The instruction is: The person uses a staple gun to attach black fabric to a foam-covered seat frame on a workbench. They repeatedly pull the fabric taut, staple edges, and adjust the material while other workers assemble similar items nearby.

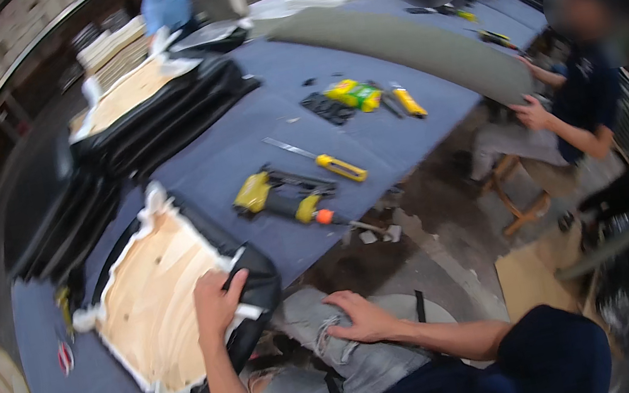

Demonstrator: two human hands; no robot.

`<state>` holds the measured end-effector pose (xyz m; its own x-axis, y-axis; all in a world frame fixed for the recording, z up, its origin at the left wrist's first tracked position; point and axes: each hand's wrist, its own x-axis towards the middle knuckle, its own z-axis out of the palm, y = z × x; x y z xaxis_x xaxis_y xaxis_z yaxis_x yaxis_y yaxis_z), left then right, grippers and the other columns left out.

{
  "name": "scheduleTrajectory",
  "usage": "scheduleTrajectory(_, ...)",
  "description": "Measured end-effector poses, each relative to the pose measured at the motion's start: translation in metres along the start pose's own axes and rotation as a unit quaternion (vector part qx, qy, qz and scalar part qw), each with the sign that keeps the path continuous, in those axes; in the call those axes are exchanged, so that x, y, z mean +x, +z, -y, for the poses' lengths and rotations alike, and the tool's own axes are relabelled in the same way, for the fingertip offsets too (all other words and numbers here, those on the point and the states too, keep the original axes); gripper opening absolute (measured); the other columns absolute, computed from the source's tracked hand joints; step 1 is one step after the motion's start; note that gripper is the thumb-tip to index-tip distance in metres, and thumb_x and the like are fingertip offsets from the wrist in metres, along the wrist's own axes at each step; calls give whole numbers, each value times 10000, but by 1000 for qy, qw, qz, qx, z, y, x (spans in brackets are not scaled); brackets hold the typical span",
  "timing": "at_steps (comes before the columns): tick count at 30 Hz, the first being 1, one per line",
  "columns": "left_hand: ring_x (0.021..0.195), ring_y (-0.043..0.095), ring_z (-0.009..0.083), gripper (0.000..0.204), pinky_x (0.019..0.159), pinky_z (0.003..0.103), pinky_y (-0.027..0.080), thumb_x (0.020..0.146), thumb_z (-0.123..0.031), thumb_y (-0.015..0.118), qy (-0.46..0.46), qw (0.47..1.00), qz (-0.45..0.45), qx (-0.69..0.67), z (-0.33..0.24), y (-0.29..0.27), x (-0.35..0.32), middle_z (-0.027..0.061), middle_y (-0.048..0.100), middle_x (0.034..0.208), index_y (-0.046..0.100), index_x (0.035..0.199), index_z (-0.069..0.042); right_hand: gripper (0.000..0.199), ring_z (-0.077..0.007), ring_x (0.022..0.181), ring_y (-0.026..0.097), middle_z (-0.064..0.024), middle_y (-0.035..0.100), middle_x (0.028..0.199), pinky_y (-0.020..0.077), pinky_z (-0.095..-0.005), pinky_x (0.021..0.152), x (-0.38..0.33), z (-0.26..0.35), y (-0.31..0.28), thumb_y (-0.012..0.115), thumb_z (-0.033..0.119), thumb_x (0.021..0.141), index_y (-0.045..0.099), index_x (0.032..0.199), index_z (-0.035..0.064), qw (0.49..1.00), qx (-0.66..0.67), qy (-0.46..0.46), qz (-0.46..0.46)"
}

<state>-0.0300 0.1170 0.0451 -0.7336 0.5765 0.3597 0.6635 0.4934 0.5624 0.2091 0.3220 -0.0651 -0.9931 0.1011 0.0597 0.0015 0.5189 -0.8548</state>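
Note:
An upholstered seat panel [155,296] lies on the table in front of me, its bare plywood face up. Black covering [256,278] wraps its right side, and ragged white lining shows around the edge. My left hand [220,304] rests on the panel's right part beside a white strip [248,311], thumb spread from partly curled fingers. Fingers apart and holding nothing, my right hand [363,318] lies on my knee in ripped grey jeans. Beyond the panel are a yellow and black pneumatic stapler [282,202] with an orange hose fitting and a yellow-handled screwdriver [339,167].
Stacked black upholstered panels [156,111] stand at the far left. A yellow-green packet [354,95] and a yellow cutter [407,100] lie mid-table. At right, a seated person [579,99] holds a long grey-green sheet [397,43]. Red-handled scissors [65,357] lie left of the panel.

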Motion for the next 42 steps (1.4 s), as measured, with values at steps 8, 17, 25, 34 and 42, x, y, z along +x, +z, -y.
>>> scheduleTrajectory(8, 611, 403, 270, 537, 601, 434, 318, 952, -295, 718, -30, 1000, -2, -8, 3, -2, -8, 164, 426, 609, 435, 664, 59, 705, -406, 1338, 471, -191, 480, 1457, 420, -494, 1104, -3, -5, 6, 676, 463, 916, 460, 1470, 84, 999, 10, 23, 23)
scheduleTrajectory(17, 639, 411, 263, 500, 626, 423, 331, 972, -301, 693, -18, 999, 1, -33, -3, -2, -4, 172, 435, 619, 469, 720, 68, 728, -399, 1354, 460, -189, 472, 1468, 416, -500, 1112, -1, -12, 5, 681, 463, 902, 442, 1490, 106, 999, -10, 27, 15)
scheduleTrajectory(25, 608, 339, 90, 535, 539, 343, 301, 1027, -375, 642, -79, 969, 48, -230, -102, -20, 31, -8, 372, 604, 453, 651, -43, 316, -160, 1145, 622, -49, 696, 1193, 481, -342, 1039, 57, 31, 17, 644, 175, 1004, 660, 1267, 2, 924, 372, 89, 10)
scheduleTrajectory(34, 634, 527, 393, 546, 616, 458, 402, 975, -433, 654, 63, 980, 176, -68, -32, -42, 0, 220, 548, 658, 583, 665, 11, 369, -195, 1164, 632, -65, 677, 1224, 498, -368, 1038, 143, 75, 115, 570, 261, 1045, 616, 1332, 34, 650, 736, 170, 85)
scheduleTrajectory(42, 695, 520, 348, 560, 764, 428, 414, 979, -454, 649, 42, 975, 171, -137, -20, -33, 5, 154, 562, 652, 590, 649, -5, 428, -221, 1174, 641, -80, 668, 1248, 509, -390, 1042, 153, 65, 93, 530, 353, 1055, 597, 1356, 57, 855, 517, -25, -38)
